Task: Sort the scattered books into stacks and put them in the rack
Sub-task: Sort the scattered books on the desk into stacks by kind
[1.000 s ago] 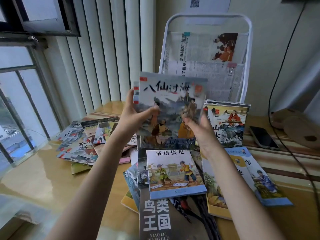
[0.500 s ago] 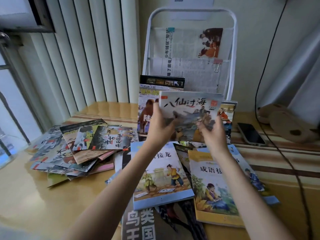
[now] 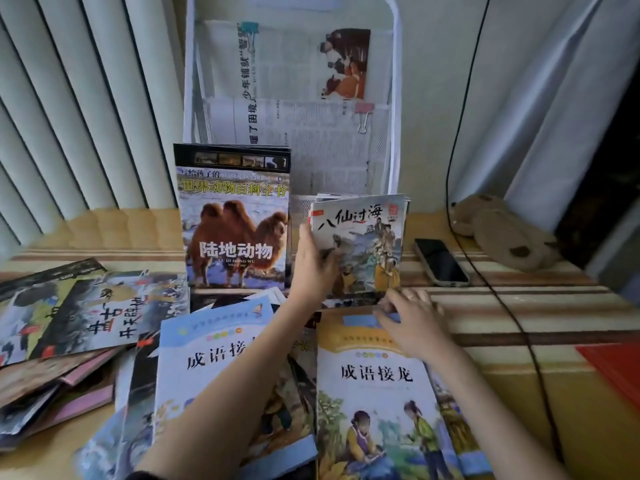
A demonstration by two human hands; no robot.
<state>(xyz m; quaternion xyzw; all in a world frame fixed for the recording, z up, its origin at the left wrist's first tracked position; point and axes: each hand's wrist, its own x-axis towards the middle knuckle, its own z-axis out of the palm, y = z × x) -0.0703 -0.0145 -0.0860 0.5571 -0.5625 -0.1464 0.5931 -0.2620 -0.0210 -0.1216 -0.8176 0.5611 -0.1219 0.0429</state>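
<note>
A picture book with black brush lettering (image 3: pixel 367 244) stands upright at the right of the white rack's (image 3: pixel 394 98) bottom shelf, in front of other thin books. My left hand (image 3: pixel 311 268) grips its left edge, thumb on the cover. A taller camel book (image 3: pixel 235 237) stands at the shelf's left. My right hand (image 3: pixel 412 317) lies palm down on the table, fingertips touching a blue book corner at the top edge of a yellow book (image 3: pixel 374 393). A light blue book (image 3: pixel 207 358) lies under my left forearm.
A loose pile of thin books (image 3: pixel 86 313) spreads over the table's left. A phone (image 3: pixel 440 261) and a brown plush thing (image 3: pixel 502 230) lie to the right of the rack, with a black cable (image 3: pixel 485 271) across them. A red folder (image 3: pixel 616 368) sits at the right edge.
The picture book, held in both hands in the air, went forward and down into the rack's right side. My right hand let go and dropped to the books on the table.
</note>
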